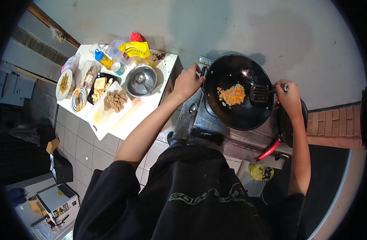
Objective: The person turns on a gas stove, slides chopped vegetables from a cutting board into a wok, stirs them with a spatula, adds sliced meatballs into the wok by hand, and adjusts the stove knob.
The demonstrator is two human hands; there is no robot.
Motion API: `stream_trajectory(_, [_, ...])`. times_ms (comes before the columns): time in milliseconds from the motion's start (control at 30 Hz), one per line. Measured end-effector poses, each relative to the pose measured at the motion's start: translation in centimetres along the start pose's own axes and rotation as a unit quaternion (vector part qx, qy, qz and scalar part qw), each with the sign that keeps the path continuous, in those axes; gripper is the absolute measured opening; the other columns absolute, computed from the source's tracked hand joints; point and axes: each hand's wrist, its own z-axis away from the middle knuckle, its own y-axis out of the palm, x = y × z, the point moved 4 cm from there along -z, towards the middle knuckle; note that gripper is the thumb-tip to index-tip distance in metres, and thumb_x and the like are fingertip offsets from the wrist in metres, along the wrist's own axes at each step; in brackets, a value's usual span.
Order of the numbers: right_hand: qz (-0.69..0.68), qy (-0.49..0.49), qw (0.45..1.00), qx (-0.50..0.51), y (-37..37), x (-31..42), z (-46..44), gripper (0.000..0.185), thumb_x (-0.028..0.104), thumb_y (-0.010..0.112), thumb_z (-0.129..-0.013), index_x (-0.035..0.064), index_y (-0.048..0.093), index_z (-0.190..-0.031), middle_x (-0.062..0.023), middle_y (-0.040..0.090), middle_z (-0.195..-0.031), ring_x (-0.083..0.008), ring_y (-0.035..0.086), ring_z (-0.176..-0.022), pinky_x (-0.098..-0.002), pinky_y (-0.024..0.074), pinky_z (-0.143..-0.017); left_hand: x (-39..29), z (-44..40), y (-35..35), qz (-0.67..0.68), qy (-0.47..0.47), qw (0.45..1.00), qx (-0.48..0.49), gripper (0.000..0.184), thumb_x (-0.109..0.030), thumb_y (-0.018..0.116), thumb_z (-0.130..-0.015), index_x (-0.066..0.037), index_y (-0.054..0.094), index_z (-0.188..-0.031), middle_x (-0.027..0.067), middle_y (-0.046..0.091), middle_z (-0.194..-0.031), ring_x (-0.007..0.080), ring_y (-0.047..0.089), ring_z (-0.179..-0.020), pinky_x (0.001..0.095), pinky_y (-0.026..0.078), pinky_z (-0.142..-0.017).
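Note:
My left hand (pixel 188 83) is closed around the side handle of a black wok (pixel 239 120), which sits over the stove (pixel 231 142). Chopped orange and white pieces (pixel 232 95) lie in a small heap in the middle of the wok. On the wok's right side, my right hand (pixel 288 96) grips the handle of a black slotted spatula (pixel 259 94). The spatula's flat head rests inside the wok, just right of the food. Whether the right hand also touches the wok's right handle, I cannot tell.
Left of the stove, a white table (pixel 151 110) holds a metal bowl (pixel 141 81) with a ladle, a cutting board (pixel 97 116) with sliced brown pieces, plates, bottles and a yellow pouch (pixel 134 50). A pan with a red handle (pixel 268 150) is at the stove's right.

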Motion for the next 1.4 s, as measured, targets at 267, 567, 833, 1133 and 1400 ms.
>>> stream_trajectory(267, [-0.360, 0.079, 0.925, 0.095, 6.5, -3.6, 1.3, 0.025, 0.013, 0.051, -0.093, -0.0085, 0.064, -0.088, -0.0109, 0.066, -0.079, -0.0149, 0.064, -0.062, -0.0246, 0.0511, -0.053, 0.1, -0.3, -0.1, 0.035, -0.006, 0.999, 0.021, 0.033, -0.022, 0.068, -0.081, -0.004, 0.052, -0.104, 0.0159, 0.069, -0.080, 0.0356, 0.066, -0.082, 0.0436, 0.051, -0.075])
stream_trajectory(567, [0.040, -0.172, 0.984, 0.006, 5.1, 9.8, 11.8, 0.013, 0.002, 0.062, -0.082, 0.0008, 0.065, -0.095, -0.0193, 0.060, -0.088, -0.0367, 0.063, -0.075, -0.0398, 0.0506, -0.064, 0.5, -0.3, 0.0, 0.048, 0.014, 0.998, 0.033, 0.033, -0.021, 0.068, -0.080, -0.005, 0.050, -0.103, 0.0149, 0.069, -0.080, 0.0365, 0.065, -0.085, 0.0454, 0.049, -0.077])
stream_trajectory(833, [0.106, -0.123, 0.986, -0.030, 7.3, 7.7, 10.7, 0.018, 0.003, 0.064, -0.080, 0.0021, 0.061, -0.098, -0.0176, 0.060, -0.088, -0.0389, 0.061, -0.076, -0.0442, 0.0496, -0.067, 0.5, -0.2, -0.2, 0.071, 0.015, 0.996, 0.048, 0.035, -0.021, 0.070, -0.079, -0.003, 0.051, -0.102, 0.0166, 0.069, -0.081, 0.0347, 0.067, -0.082, 0.0397, 0.050, -0.075])
stream_trajectory(1133, [-0.008, 0.102, 0.987, -0.120, 2.5, 4.4, 6.9, 0.022, 0.010, 0.056, -0.087, -0.0071, 0.062, -0.075, -0.0136, 0.058, -0.053, -0.0184, 0.060, -0.046, -0.0318, 0.0450, -0.046, 0.6, -0.4, 0.0, 0.076, 0.047, 0.995, 0.039, 0.032, -0.021, 0.069, -0.079, -0.006, 0.049, -0.099, 0.0127, 0.067, -0.075, 0.0348, 0.066, -0.077, 0.0454, 0.050, -0.070])
stream_trajectory(1400, [-0.268, 0.158, 0.950, -0.025, 5.9, -4.7, 1.9, 0.025, 0.013, 0.050, -0.092, -0.0069, 0.065, -0.088, -0.0117, 0.066, -0.069, -0.0154, 0.063, -0.053, -0.0262, 0.0501, -0.049, 0.4, -0.3, 0.0, 0.049, 0.041, 0.997, 0.030, 0.033, -0.022, 0.068, -0.080, -0.008, 0.048, -0.101, 0.0117, 0.066, -0.073, 0.0351, 0.065, -0.077, 0.0459, 0.050, -0.070])
